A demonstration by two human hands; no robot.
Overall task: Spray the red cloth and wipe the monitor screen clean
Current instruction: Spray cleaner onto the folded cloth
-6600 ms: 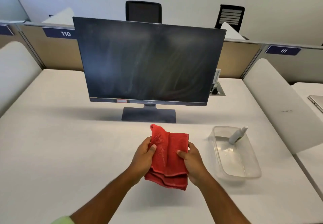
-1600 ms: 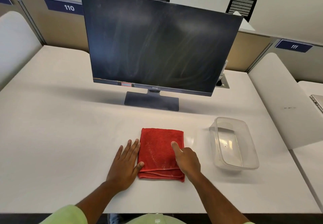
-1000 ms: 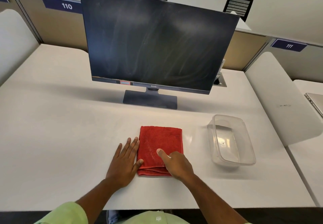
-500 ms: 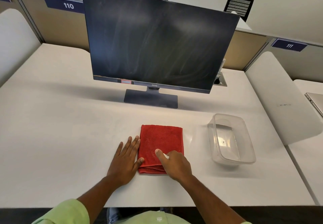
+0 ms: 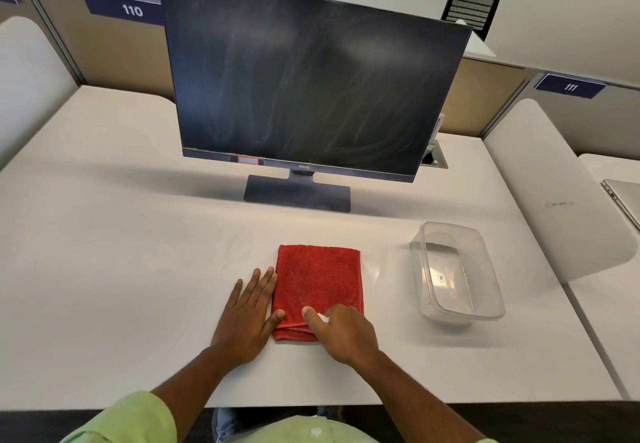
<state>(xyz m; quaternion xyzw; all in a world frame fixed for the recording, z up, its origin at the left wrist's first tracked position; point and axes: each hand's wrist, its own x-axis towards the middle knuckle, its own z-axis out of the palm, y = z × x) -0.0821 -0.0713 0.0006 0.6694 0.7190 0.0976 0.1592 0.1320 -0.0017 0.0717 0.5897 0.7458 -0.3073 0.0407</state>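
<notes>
On desk: left hand [image 5: 247, 318] flat, thumb touching red cloth [image 5: 318, 283]; right hand [image 5: 343, 333] curled round small white object, partly hidden.

To my right, a clear rectangular plastic tub [image 5: 456, 273] stands on the white desk [image 5: 114, 252]; a silver laptop [image 5: 625, 197] lies on the neighbouring desk.

The white tabletop [image 5: 121, 252] is carrying a dark monitor [image 5: 311, 82] standing on its flat base toward the back. A folded red cloth [image 5: 318, 280] is lying flat near the front edge, and a clear plastic container [image 5: 485, 269] is sitting well to its right.
</notes>
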